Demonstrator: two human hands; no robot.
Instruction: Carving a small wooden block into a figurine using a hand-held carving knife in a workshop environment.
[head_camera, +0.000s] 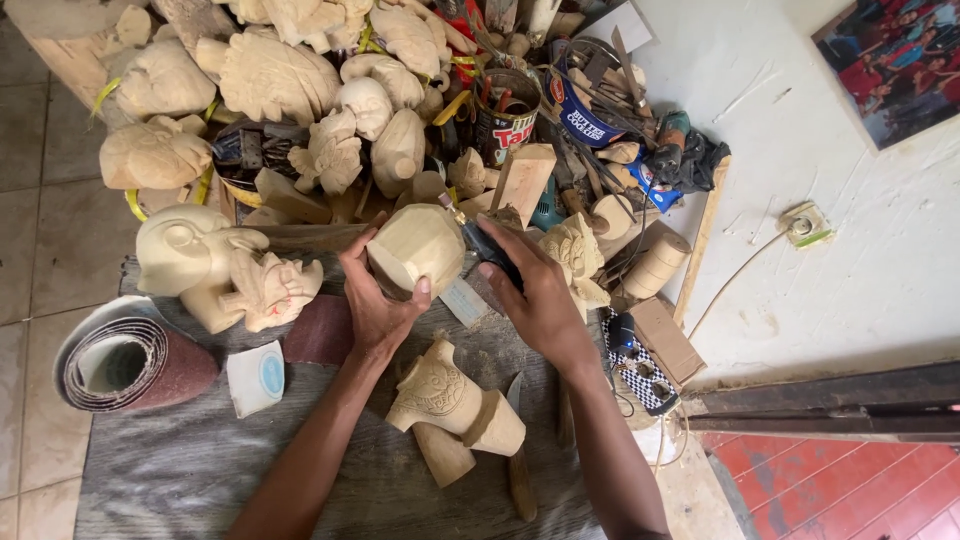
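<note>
Far to the left of the hands, a roll of sandpaper (125, 362) is seen lying on the grey surface (190, 470), with a pale carved figure (215, 270) just above it. The left hand (375, 300) is closed around the underside of a faceted block of pale wood (415, 250), which is held tilted above the surface between the two hands. Directly below the hands, a carved wooden piece (450, 405) is laid on the surface, with a knife (518, 460) just beside it. The right hand (535, 295) is gripped around a dark-handled tool (485, 245), whose tip is pressed against the right edge of the block. Above both hands, a heap of unfinished carvings (300, 90) and tins of tools (505, 115) are piled. To the right of the right hand, wooden cylinders (655, 265) are stacked near a white wall (820, 250).
</note>
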